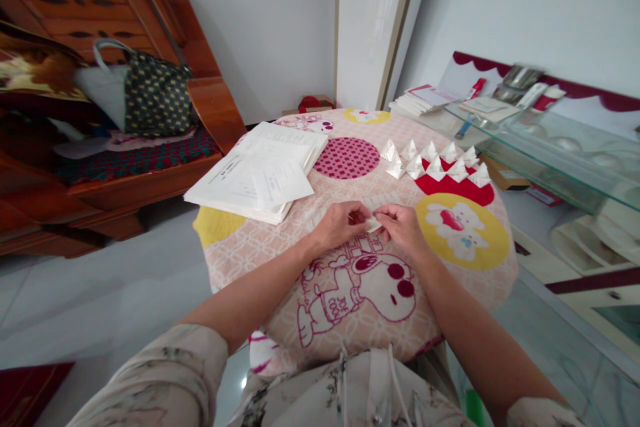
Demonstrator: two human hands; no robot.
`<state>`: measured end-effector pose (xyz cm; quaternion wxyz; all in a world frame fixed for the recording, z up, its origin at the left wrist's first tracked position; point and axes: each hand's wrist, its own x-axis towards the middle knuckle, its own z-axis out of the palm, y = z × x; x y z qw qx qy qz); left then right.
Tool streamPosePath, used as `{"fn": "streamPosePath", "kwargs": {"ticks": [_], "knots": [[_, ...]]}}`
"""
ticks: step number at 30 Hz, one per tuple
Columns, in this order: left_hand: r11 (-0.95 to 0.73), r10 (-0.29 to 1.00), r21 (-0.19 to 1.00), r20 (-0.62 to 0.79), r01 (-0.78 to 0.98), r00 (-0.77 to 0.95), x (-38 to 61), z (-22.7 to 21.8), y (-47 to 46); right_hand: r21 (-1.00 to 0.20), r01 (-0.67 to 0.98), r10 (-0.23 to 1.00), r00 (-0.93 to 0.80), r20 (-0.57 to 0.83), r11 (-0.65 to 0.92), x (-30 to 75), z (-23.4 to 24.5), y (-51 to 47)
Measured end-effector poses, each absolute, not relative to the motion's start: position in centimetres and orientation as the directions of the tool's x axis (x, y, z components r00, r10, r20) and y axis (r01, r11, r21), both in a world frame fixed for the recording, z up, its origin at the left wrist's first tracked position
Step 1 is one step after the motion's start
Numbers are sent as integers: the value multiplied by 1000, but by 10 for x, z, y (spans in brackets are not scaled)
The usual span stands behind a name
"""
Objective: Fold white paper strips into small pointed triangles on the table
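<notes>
Beyond the tablecloth's [345, 192] "JOE COOL" print [340, 307], left hand [341, 224] and right hand [403, 224] tight on white paper [373, 223]

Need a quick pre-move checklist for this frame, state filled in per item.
1. Left grip on the small white piece: ok, fingers at its left side.
2. Right grip on the same piece: ok, fingers at its other side.
3. Creases in that piece sharp: cannot tell, too small and partly covered.
4. Finished-looking pointed pieces out of the way: ok, grouped in rows beyond the right grip, apart from it.
5. Paper stack squared up: not ok, top sheets lie askew.
</notes>
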<state>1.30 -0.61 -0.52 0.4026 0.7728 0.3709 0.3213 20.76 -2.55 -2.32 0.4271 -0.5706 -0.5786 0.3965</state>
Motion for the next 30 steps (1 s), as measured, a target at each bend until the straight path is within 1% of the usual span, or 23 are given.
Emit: {"fn": "streamPosePath", "kwargs": {"ticks": [2,5,6,8,11,14,16,19,24,30], "knots": [[-422,832,826,188,374,522,17,-8,-7,-905,416,994,29,110,88,209,-23,-25],[-452,840,751,178,481,512,23,-11,-8,-811,545,957,51,287,214,213,-19,-25],[-462,841,725,177,510,511,25,-11,-8,-791,559,942,51,331,248,215,-17,-25],[-476,841,689,174,546,513,27,-12,-8,-786,546,929,33,368,291,217,-13,-26],[-479,839,672,161,564,521,29,-13,-8,-789,517,932,-47,360,331,218,-9,-27],[-471,841,676,150,566,520,29,-13,-8,-758,543,929,-143,341,362,215,-9,-28],[-457,847,692,147,559,511,29,-13,-8,-737,567,928,-174,329,368,214,-10,-28],[-444,860,710,166,547,483,29,-11,-9,-709,598,925,-185,333,375,213,-13,-27],[-475,854,697,216,538,473,31,-11,-10,-694,607,919,-195,342,387,216,-18,-24],[-472,852,688,195,551,486,33,-10,-9,-696,603,918,-192,347,389,216,-18,-24]]}}
